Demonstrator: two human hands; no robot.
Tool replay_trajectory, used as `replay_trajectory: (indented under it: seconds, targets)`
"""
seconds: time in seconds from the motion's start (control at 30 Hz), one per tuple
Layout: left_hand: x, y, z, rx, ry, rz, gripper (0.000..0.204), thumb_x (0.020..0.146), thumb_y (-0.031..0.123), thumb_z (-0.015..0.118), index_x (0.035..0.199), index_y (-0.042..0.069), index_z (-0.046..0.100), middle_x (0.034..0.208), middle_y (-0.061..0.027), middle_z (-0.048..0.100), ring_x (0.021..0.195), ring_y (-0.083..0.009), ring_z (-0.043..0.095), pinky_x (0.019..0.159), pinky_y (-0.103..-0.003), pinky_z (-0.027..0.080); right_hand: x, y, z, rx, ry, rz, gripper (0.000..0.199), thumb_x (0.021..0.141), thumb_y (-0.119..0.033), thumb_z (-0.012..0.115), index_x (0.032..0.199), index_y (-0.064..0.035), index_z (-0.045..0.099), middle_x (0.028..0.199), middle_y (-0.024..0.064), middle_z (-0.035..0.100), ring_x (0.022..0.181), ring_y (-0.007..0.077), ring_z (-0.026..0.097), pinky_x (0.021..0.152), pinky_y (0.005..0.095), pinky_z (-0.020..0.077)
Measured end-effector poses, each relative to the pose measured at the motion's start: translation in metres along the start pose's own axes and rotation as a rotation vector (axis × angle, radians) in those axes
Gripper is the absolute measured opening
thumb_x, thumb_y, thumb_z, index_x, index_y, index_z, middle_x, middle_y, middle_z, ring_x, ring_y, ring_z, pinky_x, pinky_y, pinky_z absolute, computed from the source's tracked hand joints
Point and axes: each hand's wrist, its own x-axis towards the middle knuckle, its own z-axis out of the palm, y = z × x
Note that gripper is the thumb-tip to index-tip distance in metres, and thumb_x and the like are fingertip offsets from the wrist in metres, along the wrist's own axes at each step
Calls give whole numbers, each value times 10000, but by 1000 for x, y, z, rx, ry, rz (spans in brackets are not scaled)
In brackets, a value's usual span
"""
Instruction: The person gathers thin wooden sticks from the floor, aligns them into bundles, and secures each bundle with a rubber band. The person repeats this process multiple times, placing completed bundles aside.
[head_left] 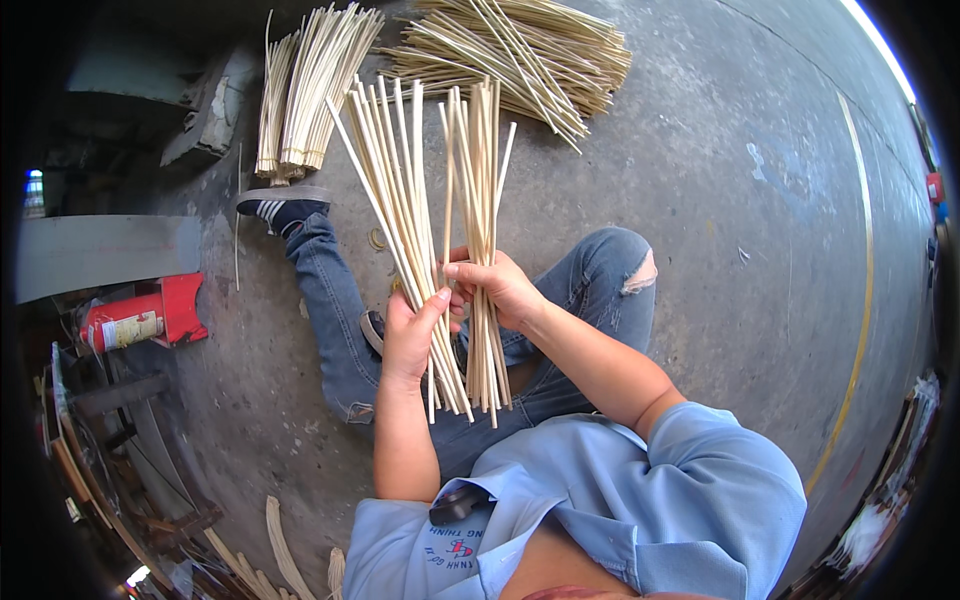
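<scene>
The left hand [410,335] gripped a fanned bunch of pale bamboo sticks [395,210] leaning left; the right hand [500,288] closed around a second, upright bunch [478,180] just beside it, above the person's jeans [335,310]; loose stick piles [520,50] lay far on the concrete floor [720,200].

You are finding open concrete floor [720,200] lying to the right of your grip. Ahead, two heaps of bamboo sticks [520,45] are blocking the way; below it, your bent legs [340,320] are crowding the space.
</scene>
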Motion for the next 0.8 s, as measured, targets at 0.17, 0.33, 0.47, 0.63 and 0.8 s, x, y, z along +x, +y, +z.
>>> replay_trajectory:
  seconds: [0.17, 0.33, 0.47, 0.63, 0.8]
  targets:
    - [0, -1, 5, 52, -26, 48, 320, 997, 81, 655, 1298, -6, 587, 1023, -76, 700, 834, -139, 703, 648, -265, 611, 1, 0, -5, -71, -22, -5, 257, 910, -118, 776, 1069, 32, 641, 776, 75, 629, 637, 159, 617, 538, 340, 549]
    - [-6, 2, 8, 57, 18, 27, 265, 992, 78, 675, 1233, -19, 621, 1044, -75, 705, 866, -145, 705, 690, -293, 634, -7, -1, 7, -158, 60, 24, 228, 906, -141, 766, 1050, 0, 659, 819, 59, 635, 744, 173, 666, 592, 338, 576]
    - [-7, -3, -5, 49, 121, 38, 324, 972, 96, 732, 1245, -31, 612, 994, -60, 694, 850, -142, 701, 692, -281, 614, -7, -2, 12, -72, 80, 32, 194, 897, -119, 740, 1040, -19, 657, 835, 63, 632, 828, 186, 679, 651, 356, 595]
    - [-3, 3, 2, 55, 75, 76, 339, 990, 124, 728, 1256, 2, 556, 910, -53, 661, 724, -115, 652, 612, -248, 554, 3, 0, -18, -96, -19, -61, 214, 910, -141, 730, 1064, -22, 642, 787, 40, 575, 764, 161, 610, 749, 360, 528]
    - [-6, 1, 4, -6, 30, 95, 309, 1010, 110, 686, 1257, 41, 513, 881, -50, 653, 664, -96, 609, 587, -238, 533, 2, 0, -12, -60, 31, -5, 260, 910, -185, 775, 1065, -10, 659, 756, 27, 595, 659, 140, 580, 632, 301, 495]
